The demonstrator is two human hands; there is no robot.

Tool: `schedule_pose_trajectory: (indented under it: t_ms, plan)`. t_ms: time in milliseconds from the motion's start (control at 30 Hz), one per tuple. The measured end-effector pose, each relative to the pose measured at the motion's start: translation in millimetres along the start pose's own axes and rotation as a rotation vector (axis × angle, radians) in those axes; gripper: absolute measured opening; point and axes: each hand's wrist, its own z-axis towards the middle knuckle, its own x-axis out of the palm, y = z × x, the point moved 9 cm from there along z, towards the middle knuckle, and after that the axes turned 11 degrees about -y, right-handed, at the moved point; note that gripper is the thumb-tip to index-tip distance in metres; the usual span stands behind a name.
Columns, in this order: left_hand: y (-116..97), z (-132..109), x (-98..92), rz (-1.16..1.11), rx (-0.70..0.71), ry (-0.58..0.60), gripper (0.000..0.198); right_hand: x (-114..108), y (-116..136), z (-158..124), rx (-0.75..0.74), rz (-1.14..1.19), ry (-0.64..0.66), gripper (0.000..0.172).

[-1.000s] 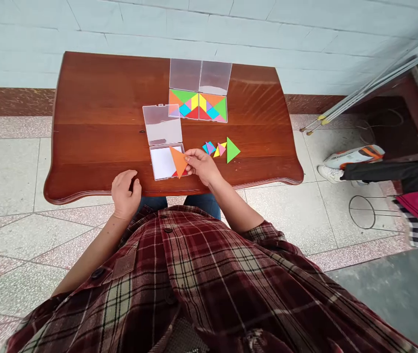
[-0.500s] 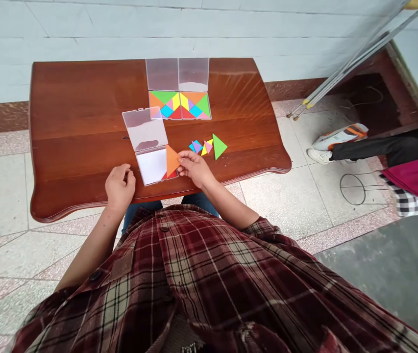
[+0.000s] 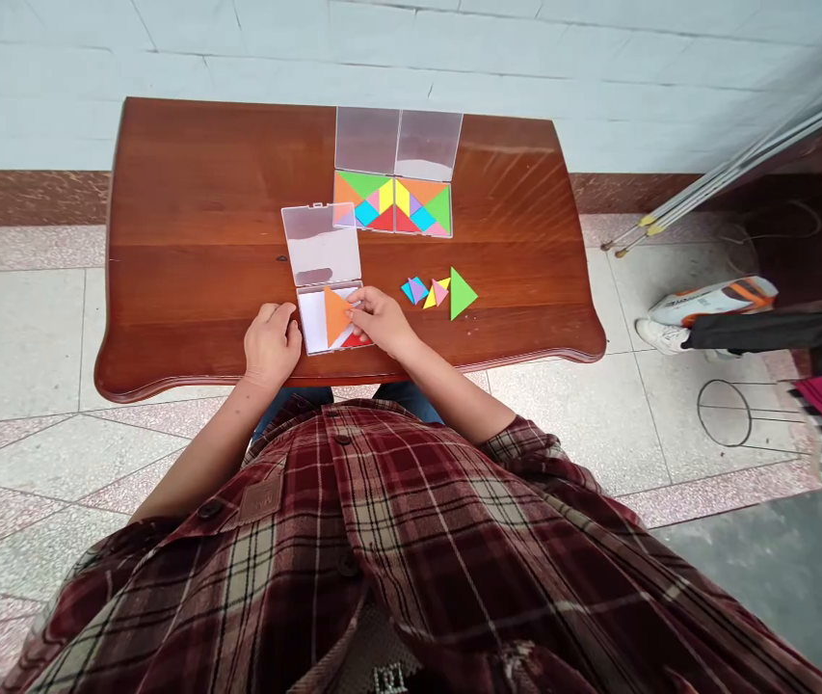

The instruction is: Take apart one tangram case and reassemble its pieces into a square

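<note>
At the near edge of the worktop (image 3: 186,289), the right hand (image 3: 382,323) pinches a thin, stiff, light orange triangle (image 3: 336,314) by its edge over the open clear case (image 3: 316,323), the left hand (image 3: 271,342) curled loosely against the case's side

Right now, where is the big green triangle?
The green triangle lies loose on the table, right of the right hand, at the right end of the small loose pieces.
</note>
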Motion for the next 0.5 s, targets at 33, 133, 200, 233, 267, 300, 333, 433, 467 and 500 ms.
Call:
schedule_pose_trajectory:
  t_ms: [33, 133, 200, 233, 267, 300, 333, 433, 467, 500]
  plan:
    - [1, 0, -0.1, -0.006, -0.001, -0.005, 0.034, 7, 1, 3, -0.028, -0.065, 0.016, 0.016]
    - [1, -1, -0.7, -0.005, 0.009, -0.008, 0.034, 23, 6, 12, -0.11, -0.265, 0.04, 0.012]
    - [0, -1, -0.4, 0.004, 0.022, 0.003, 0.034, 31, 8, 16, -0.155, -0.387, 0.043, 0.01]
    - [-2, -1, -0.1, 0.007, 0.029, 0.007, 0.033, 34, 10, 18, -0.173, -0.44, 0.043, 0.011]
    - [-3, -1, 0.1, 0.009, 0.035, 0.011, 0.032, 36, 11, 18, -0.188, -0.487, 0.043, 0.012]
    - [-4, -2, 0.5, 0.012, 0.042, 0.014, 0.032, 38, 13, 18, -0.201, -0.529, 0.047, 0.012]
    - [-6, -2, 0.9, 0.015, 0.049, 0.018, 0.031, 40, 15, 17, -0.211, -0.567, 0.053, 0.013]
    - [-8, -2, 2.7, 0.03, 0.061, 0.031, 0.033, 45, 22, 14, -0.25, -0.679, 0.074, 0.015]
    - [-8, -2, 3.1, 0.035, 0.064, 0.037, 0.034, 46, 24, 12, -0.27, -0.726, 0.082, 0.017]
    - [-8, -3, 3.4, 0.039, 0.068, 0.041, 0.035, 47, 27, 11, -0.292, -0.778, 0.092, 0.019]
